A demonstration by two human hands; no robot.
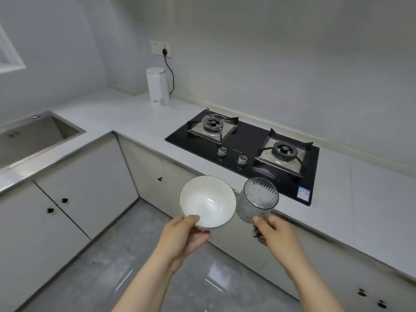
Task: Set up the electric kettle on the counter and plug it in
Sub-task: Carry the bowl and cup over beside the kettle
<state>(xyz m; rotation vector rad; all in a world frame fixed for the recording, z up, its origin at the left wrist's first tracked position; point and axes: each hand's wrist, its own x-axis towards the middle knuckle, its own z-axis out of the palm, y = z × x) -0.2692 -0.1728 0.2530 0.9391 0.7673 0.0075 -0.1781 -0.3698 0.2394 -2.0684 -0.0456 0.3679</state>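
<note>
brightness: even, soft, cool grey-white cast; nothing blown out
shadows: faint, soft-edged; slight one beside kettle (157,86) on counter (126,115)
glare: pale window-like reflections on glossy floor (144,262); small highlight inside bowl (208,202); sheen on black hob (247,145)
sharpness: soft overall, compression smear; cabinet fronts (74,199) and floor mushy
distortion: wide-angle; counter edges bow, wall lines lean toward corners
forearms: stretched at bottom edge
</note>
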